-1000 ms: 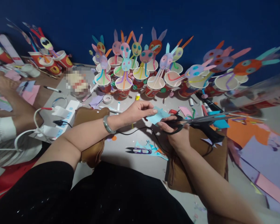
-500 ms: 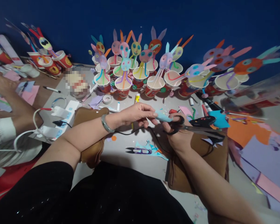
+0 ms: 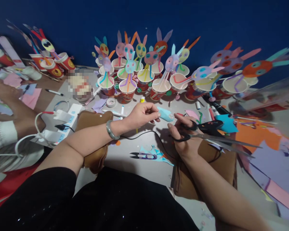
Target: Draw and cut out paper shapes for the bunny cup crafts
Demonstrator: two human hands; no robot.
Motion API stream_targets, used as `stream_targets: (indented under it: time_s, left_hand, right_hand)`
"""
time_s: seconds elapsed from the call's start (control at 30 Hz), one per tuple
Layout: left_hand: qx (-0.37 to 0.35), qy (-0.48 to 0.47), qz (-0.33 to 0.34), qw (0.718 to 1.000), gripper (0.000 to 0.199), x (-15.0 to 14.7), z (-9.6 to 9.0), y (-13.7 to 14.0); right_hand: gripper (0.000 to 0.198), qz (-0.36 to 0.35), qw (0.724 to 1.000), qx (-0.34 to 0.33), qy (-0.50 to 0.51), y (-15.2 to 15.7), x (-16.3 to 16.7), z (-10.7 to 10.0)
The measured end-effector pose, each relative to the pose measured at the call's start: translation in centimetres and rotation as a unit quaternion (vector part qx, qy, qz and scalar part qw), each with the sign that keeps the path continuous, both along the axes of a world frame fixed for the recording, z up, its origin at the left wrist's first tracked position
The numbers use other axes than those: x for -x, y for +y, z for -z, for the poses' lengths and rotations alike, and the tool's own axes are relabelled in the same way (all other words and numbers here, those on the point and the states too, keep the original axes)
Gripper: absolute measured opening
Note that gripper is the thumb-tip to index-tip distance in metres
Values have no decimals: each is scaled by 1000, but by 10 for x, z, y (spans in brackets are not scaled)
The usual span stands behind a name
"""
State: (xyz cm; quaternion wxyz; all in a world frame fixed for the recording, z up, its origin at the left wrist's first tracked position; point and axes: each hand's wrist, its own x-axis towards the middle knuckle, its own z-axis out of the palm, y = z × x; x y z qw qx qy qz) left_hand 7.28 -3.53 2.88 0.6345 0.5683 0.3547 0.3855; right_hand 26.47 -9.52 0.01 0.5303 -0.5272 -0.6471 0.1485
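Pinched in the fingers of my left hand (image 3: 144,114) is a small piece of light blue paper (image 3: 165,114). My right hand (image 3: 186,141) holds a pair of scissors (image 3: 214,138) by the black handles, with the blades pointing right, away from the paper. The right thumb and forefinger are apart, close to the paper's right end but not touching it. On the table below the hands lie small thread snips (image 3: 143,156) on blue paper scraps (image 3: 167,159).
Paper cups (image 3: 161,88) with rabbit-faced paper figures stand along the blue wall. A glue gun (image 3: 207,126) lies right of my hand, beside coloured paper sheets (image 3: 276,170). A power strip (image 3: 71,120) is at left, near another person's arm (image 3: 16,106).
The right hand's fingers have come off the blue paper and moved slightly right. The scissors have swung further out to the right. The left hand still holds the paper.
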Motion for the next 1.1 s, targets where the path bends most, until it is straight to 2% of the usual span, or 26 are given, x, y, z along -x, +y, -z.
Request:
stream_targets:
  time_s: [0.17, 0.33, 0.5, 0.7, 0.87, 1.1]
  left_hand:
    - [20, -14, 21, 999, 20, -4, 4, -4]
    - [22, -37, 28, 999, 23, -6, 9, -7]
    - [3, -26, 47, 999, 30, -5, 10, -6]
    - [-38, 7, 47, 998, 34, -4, 5, -7]
    - [-18, 6, 57, 998, 40, -6, 7, -9]
    - [-60, -9, 38, 997, 38, -3, 14, -4]
  right_hand:
    - [16, -2, 1000, 10, 14, -1, 2, -1]
    - [18, -15, 999, 31, 42, 1, 3, 3]
    - [22, -13, 994, 47, 95, 1, 4, 5]
    - [19, -18, 982, 103, 160, -3, 5, 4]
    - [21, -15, 988, 66, 138, -2, 5, 2]
    - [25, -30, 991, 28, 131, -1, 8, -1]
